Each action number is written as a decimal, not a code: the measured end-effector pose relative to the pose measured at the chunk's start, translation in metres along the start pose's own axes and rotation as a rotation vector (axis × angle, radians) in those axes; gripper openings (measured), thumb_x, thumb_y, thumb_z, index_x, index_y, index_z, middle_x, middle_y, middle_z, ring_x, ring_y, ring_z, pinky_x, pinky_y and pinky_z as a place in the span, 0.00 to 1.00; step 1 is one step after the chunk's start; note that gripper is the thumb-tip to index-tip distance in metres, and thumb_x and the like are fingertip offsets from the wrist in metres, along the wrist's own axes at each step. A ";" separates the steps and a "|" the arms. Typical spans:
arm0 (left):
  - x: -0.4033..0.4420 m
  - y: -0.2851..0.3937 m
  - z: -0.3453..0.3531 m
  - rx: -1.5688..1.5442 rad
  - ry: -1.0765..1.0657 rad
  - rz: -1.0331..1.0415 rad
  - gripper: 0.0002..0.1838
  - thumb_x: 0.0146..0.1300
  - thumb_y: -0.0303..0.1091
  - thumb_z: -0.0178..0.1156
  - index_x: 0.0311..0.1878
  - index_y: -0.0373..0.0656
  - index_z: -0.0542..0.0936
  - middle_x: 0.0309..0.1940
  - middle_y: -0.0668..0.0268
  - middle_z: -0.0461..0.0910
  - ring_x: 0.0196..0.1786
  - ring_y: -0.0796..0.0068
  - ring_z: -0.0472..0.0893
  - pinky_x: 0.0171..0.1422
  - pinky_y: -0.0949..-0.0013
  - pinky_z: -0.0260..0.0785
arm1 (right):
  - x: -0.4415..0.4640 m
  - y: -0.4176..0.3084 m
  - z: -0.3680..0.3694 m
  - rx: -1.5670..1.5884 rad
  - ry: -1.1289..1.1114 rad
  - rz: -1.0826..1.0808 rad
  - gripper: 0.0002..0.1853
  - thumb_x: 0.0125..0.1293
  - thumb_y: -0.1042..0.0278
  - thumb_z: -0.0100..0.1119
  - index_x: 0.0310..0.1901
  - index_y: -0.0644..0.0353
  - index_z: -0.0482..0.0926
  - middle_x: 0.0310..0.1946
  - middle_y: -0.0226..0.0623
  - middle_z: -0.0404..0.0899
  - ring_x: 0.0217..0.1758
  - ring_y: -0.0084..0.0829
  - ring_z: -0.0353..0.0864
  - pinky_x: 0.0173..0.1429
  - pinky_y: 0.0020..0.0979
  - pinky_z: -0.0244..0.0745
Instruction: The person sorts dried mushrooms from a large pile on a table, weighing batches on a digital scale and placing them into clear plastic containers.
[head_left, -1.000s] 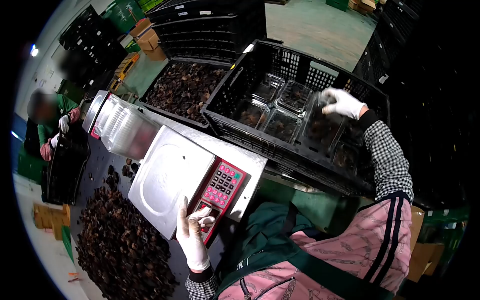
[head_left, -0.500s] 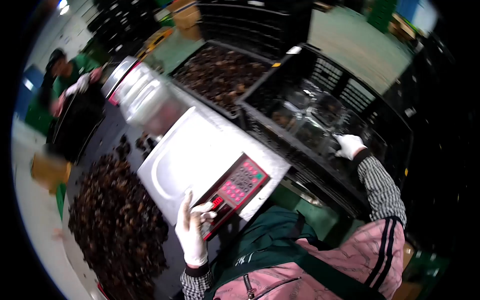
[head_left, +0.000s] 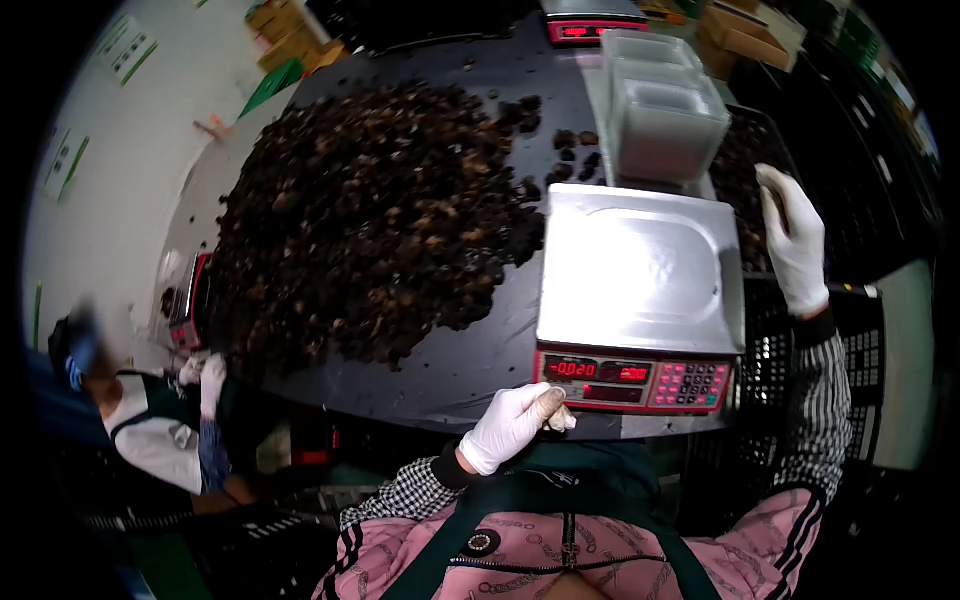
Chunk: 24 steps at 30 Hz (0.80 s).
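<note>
My left hand point(head_left: 515, 425), in a white glove, is closed at the front left corner of the digital scale point(head_left: 640, 270). Its thumb and fingers are curled together; whether anything small is between them I cannot make out. The bare metal pan lies above a red-lit display reading -0.020. My right hand point(head_left: 795, 235), also gloved, hovers right of the scale with fingers stretched out and nothing visible in it. Beneath and beside it is a tray of dark brown pieces point(head_left: 740, 170). Stacked clear plastic boxes point(head_left: 665, 125) stand behind the scale.
A big heap of dark brown, mushroom-like pieces point(head_left: 380, 220) covers the table point(head_left: 440, 370) on my left. Another person point(head_left: 160, 430) works at the left near a second scale point(head_left: 188, 305). A third scale point(head_left: 590, 25) sits at the back. Black crates point(head_left: 840, 350) stand at right.
The view has swung left. My right hand has come away from the clear plastic boxes in the black crate, and my left fingers, earlier spread by the scale's edge, are now curled.
</note>
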<state>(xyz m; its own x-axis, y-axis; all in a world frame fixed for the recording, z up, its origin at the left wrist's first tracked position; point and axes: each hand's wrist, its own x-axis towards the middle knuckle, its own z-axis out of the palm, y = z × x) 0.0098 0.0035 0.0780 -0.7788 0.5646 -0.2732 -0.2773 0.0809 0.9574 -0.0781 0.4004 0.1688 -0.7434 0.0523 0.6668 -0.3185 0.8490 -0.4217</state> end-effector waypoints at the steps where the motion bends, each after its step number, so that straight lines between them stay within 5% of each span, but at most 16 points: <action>1: -0.007 0.003 -0.008 0.025 0.059 -0.042 0.15 0.79 0.33 0.56 0.38 0.32 0.83 0.35 0.62 0.87 0.37 0.78 0.84 0.47 0.72 0.76 | 0.019 0.003 0.025 0.037 -0.022 -0.014 0.13 0.73 0.79 0.58 0.57 0.67 0.80 0.53 0.46 0.85 0.56 0.42 0.86 0.62 0.33 0.80; 4: -0.010 -0.003 -0.044 0.445 0.430 0.224 0.05 0.71 0.26 0.64 0.43 0.35 0.86 0.38 0.59 0.88 0.39 0.69 0.87 0.49 0.70 0.78 | 0.068 0.025 0.087 -0.237 -0.008 -0.271 0.22 0.70 0.78 0.59 0.65 0.61 0.75 0.58 0.47 0.81 0.64 0.46 0.80 0.71 0.41 0.72; 6: 0.003 -0.003 -0.074 0.753 0.629 0.454 0.07 0.67 0.24 0.65 0.47 0.38 0.86 0.43 0.59 0.87 0.46 0.63 0.86 0.53 0.66 0.78 | 0.092 0.049 0.119 -0.400 -0.017 -0.398 0.27 0.68 0.78 0.58 0.69 0.57 0.72 0.60 0.47 0.80 0.67 0.46 0.77 0.74 0.44 0.67; 9: 0.040 0.010 -0.114 1.172 0.764 0.654 0.14 0.62 0.23 0.65 0.51 0.42 0.86 0.51 0.61 0.84 0.59 0.57 0.81 0.62 0.58 0.73 | 0.105 0.081 0.142 -0.498 -0.320 -0.277 0.30 0.66 0.80 0.54 0.70 0.51 0.71 0.60 0.43 0.79 0.67 0.44 0.76 0.75 0.46 0.65; 13: 0.095 0.018 -0.134 1.492 0.670 0.522 0.18 0.59 0.35 0.69 0.54 0.44 0.85 0.66 0.56 0.76 0.73 0.49 0.68 0.77 0.47 0.58 | 0.128 0.072 0.138 -0.541 -0.501 -0.114 0.18 0.67 0.82 0.49 0.54 0.55 0.81 0.47 0.41 0.86 0.54 0.43 0.85 0.60 0.40 0.77; 14: 0.108 0.010 -0.139 1.551 0.642 0.449 0.19 0.59 0.38 0.69 0.53 0.45 0.85 0.70 0.56 0.72 0.76 0.47 0.64 0.79 0.44 0.54 | 0.125 0.074 0.140 -0.515 -0.349 -0.247 0.11 0.65 0.82 0.53 0.44 0.58 0.81 0.38 0.43 0.85 0.44 0.46 0.86 0.51 0.39 0.79; 18: 0.106 -0.008 -0.144 1.487 0.557 0.528 0.10 0.62 0.33 0.66 0.46 0.43 0.87 0.63 0.57 0.79 0.73 0.46 0.69 0.79 0.43 0.55 | 0.128 0.073 0.135 -0.491 -0.294 -0.223 0.11 0.58 0.79 0.65 0.43 0.59 0.78 0.37 0.44 0.83 0.42 0.49 0.82 0.50 0.42 0.77; 22: 0.076 -0.011 -0.139 1.279 0.556 0.641 0.15 0.60 0.31 0.69 0.51 0.47 0.87 0.63 0.58 0.80 0.73 0.50 0.71 0.80 0.44 0.56 | 0.139 0.047 0.116 -0.417 -0.096 -0.260 0.21 0.53 0.75 0.75 0.48 0.59 0.77 0.40 0.42 0.83 0.45 0.48 0.83 0.48 0.44 0.78; 24: 0.056 0.007 -0.140 1.106 0.683 0.748 0.14 0.63 0.25 0.66 0.52 0.41 0.85 0.64 0.57 0.80 0.72 0.50 0.73 0.78 0.50 0.63 | 0.128 0.020 0.108 -0.201 0.085 -0.346 0.22 0.57 0.79 0.73 0.54 0.62 0.78 0.42 0.43 0.83 0.47 0.47 0.84 0.48 0.42 0.80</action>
<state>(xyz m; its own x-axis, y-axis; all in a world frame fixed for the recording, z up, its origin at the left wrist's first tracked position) -0.1150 -0.0795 0.0558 -0.7363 0.2987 0.6071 0.6043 0.6941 0.3913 -0.2430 0.3667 0.1791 -0.5582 -0.2186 0.8004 -0.4140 0.9094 -0.0404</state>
